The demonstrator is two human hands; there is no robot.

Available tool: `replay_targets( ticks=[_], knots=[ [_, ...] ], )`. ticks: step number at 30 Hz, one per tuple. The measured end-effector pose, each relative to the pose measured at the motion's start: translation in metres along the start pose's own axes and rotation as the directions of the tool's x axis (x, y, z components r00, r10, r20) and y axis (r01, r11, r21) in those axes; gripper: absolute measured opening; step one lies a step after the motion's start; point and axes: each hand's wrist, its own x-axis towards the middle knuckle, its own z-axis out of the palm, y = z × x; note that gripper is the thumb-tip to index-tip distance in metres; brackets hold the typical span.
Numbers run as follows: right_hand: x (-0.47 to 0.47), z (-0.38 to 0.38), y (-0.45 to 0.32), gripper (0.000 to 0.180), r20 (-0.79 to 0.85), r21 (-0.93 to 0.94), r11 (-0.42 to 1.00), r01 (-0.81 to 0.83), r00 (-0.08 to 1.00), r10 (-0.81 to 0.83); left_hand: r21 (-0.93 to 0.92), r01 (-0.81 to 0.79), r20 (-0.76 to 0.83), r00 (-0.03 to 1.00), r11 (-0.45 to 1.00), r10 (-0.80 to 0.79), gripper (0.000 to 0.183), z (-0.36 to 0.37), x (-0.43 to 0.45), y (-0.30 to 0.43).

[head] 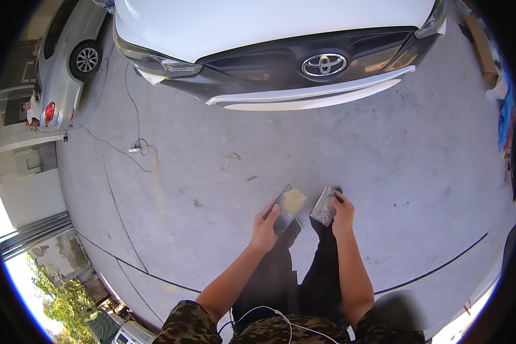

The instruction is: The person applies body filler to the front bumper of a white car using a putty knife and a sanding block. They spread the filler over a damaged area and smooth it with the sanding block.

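My left hand (264,228) grips a dark flat plate (283,221) with a mound of pale yellow paste (293,201) on its upper part. To its right, my right hand (343,213) holds a flat metal spreader (324,207) smeared with grey residue, fingers on its upper right edge. The plate and the spreader are apart. Beyond both hands stands the front of a white Toyota car (275,26), with a dark front panel (258,69) and a white trim strip (309,92) along its lower edge.
A power strip (135,150) with cables lies on the concrete floor (198,142) at the left. A silver car (62,86) stands at the upper left, with a person (33,107) beside it. Cardboard (479,47) and blue plastic (505,116) lie along the right edge.
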Motion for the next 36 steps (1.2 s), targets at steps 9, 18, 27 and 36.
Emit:
replay_targets(
  ticks=[9,18,27,36],
  knots=[
    [0.009,-0.015,-0.003,0.036,-0.068,-0.016,1.0,-0.003,0.998,0.002,0.12,0.106,-0.108,0.99,0.987,-0.094,0.052,-0.017,0.007,-0.016],
    [-0.004,0.113,0.123,0.036,-0.15,-0.187,0.982,-0.015,0.989,-0.014,0.067,0.142,-0.084,0.987,0.988,-0.136,0.047,-0.181,0.027,0.068],
    [-0.045,0.322,0.299,0.032,-0.065,-0.302,0.949,-0.096,0.995,0.08,0.103,0.165,-0.101,0.983,0.981,-0.154,0.042,-0.362,0.025,0.219],
    [-0.021,0.363,0.302,0.03,-0.183,-0.139,0.99,0.005,0.983,-0.03,0.44,0.132,-0.02,0.99,0.888,-0.137,0.042,-0.368,0.084,0.279]
  ],
)
